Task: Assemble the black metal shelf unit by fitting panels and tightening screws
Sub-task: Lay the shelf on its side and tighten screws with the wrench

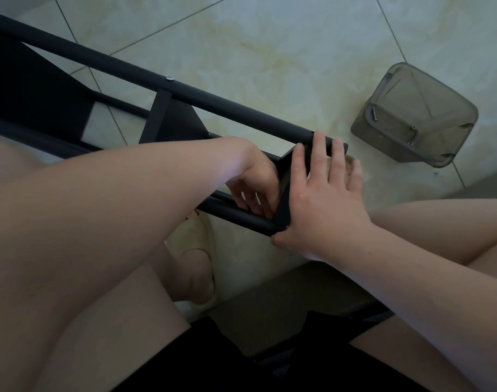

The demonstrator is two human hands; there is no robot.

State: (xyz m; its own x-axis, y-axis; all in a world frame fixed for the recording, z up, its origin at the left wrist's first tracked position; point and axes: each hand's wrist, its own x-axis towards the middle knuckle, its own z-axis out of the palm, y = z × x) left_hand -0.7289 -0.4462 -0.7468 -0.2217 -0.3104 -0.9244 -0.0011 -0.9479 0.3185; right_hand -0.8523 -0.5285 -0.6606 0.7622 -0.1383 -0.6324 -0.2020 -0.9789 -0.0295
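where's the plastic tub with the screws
The plastic tub sits on the tiled floor, upper right of the head view, just past the black frame end under the right hand.

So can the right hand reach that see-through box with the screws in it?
Probably yes. The right hand lies flat on the black end panel, and only bare floor lies between it and the see-through box. It would have to lift off the panel first.

No readable text, label, brand, number or sign appears on anything in view.
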